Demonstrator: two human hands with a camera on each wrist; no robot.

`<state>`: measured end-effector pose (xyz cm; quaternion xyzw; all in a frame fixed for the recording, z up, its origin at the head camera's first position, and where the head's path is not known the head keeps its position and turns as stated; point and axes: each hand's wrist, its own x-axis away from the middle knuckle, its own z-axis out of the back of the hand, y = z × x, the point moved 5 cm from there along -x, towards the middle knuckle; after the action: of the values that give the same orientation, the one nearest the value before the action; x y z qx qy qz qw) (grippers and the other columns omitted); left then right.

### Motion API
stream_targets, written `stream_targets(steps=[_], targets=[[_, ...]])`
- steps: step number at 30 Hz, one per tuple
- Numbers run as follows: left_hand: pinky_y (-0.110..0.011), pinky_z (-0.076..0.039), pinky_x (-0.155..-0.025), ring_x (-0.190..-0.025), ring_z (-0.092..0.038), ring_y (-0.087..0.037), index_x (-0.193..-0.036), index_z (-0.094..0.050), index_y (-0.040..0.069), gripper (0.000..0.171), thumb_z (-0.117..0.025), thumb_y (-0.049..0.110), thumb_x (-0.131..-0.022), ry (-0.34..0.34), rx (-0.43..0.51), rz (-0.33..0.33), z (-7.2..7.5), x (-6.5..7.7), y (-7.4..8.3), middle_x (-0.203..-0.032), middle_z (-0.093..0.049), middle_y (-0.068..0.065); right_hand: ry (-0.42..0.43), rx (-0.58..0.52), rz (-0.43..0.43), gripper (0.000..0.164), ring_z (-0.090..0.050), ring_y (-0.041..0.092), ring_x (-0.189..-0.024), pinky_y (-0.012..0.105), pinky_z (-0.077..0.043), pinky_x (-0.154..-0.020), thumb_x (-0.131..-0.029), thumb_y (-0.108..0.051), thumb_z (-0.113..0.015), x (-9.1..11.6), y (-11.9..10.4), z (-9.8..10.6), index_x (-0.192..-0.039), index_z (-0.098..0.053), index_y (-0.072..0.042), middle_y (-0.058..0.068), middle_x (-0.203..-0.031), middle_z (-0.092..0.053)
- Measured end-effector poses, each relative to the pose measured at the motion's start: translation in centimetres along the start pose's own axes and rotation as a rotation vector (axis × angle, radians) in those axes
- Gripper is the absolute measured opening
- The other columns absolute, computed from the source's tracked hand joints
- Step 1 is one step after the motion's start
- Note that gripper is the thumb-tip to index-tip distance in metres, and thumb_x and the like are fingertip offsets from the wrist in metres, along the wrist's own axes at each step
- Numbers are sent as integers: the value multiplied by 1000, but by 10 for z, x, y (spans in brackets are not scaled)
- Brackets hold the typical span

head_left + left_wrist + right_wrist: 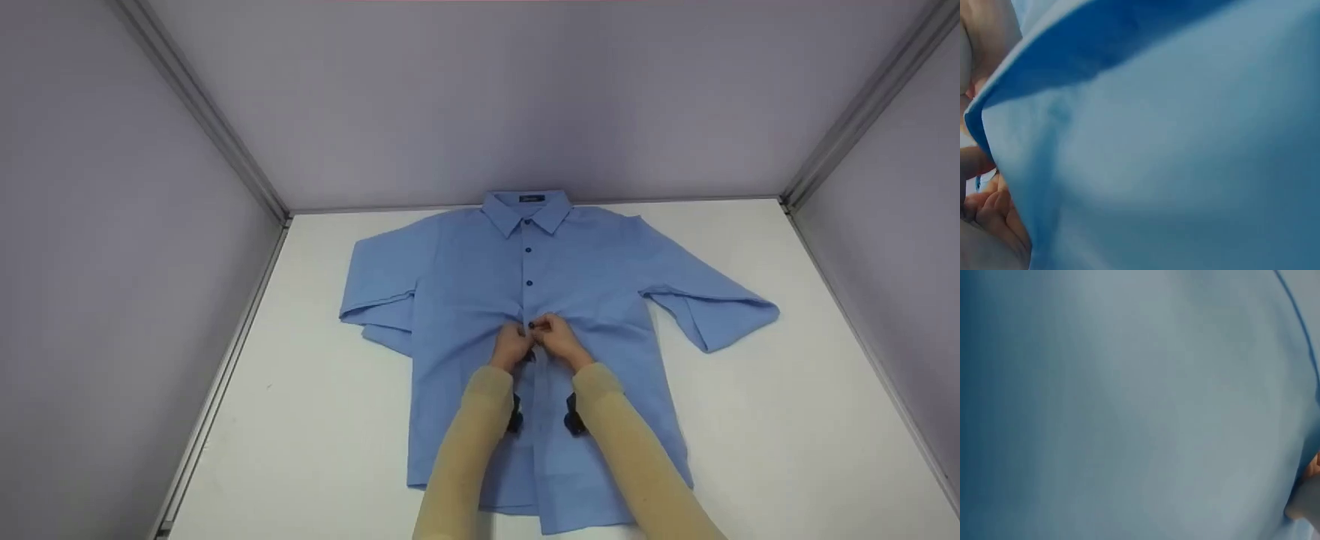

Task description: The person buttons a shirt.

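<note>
A blue button-up shirt (469,262) lies front up, its collar (551,214) at the far end. Dark buttons run down the front placket, fastened near the top. My left hand (511,346) pinches the front edge at mid-chest, fingers curled. Close beside it, my right hand (556,337) pinches the other front edge at a dark button (532,325). In the left wrist view, raised shirt cloth (1157,152) hides much of the fingers (999,214). Cloth (1140,405) also fills most of the right wrist view, with fingertips (1300,503) at the lower right.
Below the hands, the two shirt fronts hang apart at the hem. The left sleeve (705,300) and right sleeve (386,274) are folded out to the sides on the white table (315,420). Grey walls (450,97) stand behind and on both sides.
</note>
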<state>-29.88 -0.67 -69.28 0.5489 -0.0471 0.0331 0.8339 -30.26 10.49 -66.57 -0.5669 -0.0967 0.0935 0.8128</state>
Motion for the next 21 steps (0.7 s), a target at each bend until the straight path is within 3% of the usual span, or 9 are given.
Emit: stream_targets(steps=[4,5,7,8,10,12,14,17,21], targets=[[-28,-22,-30,-31,-24,-12,-45,-27,15,32,-53,6,-62,-68,-122,10,10,28,33,-39,-27,2,5,13,-70,23,-47,25,-81,34,-37,-65,-76,-11,-51,38,-73,8,-94,-46,2,16,-92,-48],[-29,-23,-31,-32,-24,-13,-46,-28,13,31,-54,4,-60,-83,-155,55,15,39,47,-40,-28,0,10,45,-118,24,-45,28,-84,37,-36,-68,-77,-9,-50,45,-85,10,-96,-44,4,18,-94,-46],[-29,-23,-33,-34,-24,-13,-47,-29,10,31,-56,1,-59,-112,-199,131,26,63,76,-42,-28,-1,8,82,-148,25,-44,28,-84,38,-35,-69,-77,-9,-49,49,-88,11,-97,-43,4,19,-95,-46],[-29,-23,-35,-36,-23,-14,-48,-30,9,31,-56,-1,-60,-119,-215,150,31,74,88,-43,-27,-1,-5,71,-104,24,-45,25,-80,34,-36,-66,-77,-12,-50,45,-78,11,-96,-43,2,16,-92,-47],[-26,-21,-34,-36,-21,-11,-49,-29,8,30,-54,-4,-61,-116,-214,108,41,92,107,-43,-24,0,-27,103,-79,24,-45,23,-71,34,-35,-61,-76,-18,-51,40,-61,10,-91,-42,-1,13,-83,-46],[-22,-20,-35,-36,-19,-8,-50,-31,7,27,-51,-6,-63,-110,-191,28,50,109,123,-43,-23,2,-48,130,52,22,-41,16,-57,28,-33,-51,-76,-25,-51,32,-34,6,-82,-40,-7,6,-69,-43],[-21,-20,-34,-35,-21,-8,-48,-32,6,25,-49,-5,-64,-92,-200,-57,56,119,128,-42,-27,1,-83,195,108,26,-35,16,-49,29,-29,-45,-76,-30,-50,37,-29,2,-75,-39,-7,5,-61,-38],[-21,-23,-33,-33,-24,-9,-45,-36,6,24,-48,-2,-64,-83,-235,-151,61,128,130,-40,-32,1,-107,305,98,26,-33,15,-43,28,-28,-41,-78,-27,-48,58,-54,-3,-65,-39,-6,4,-54,-37],[-20,-19,-33,-31,-20,-6,-43,-31,8,29,-46,-3,-66,-108,-311,-237,63,133,130,-39,-25,3,-157,378,47,25,-28,7,-41,26,-29,-41,-79,-17,-46,91,-104,-5,-59,-37,-6,1,-51,-34]])
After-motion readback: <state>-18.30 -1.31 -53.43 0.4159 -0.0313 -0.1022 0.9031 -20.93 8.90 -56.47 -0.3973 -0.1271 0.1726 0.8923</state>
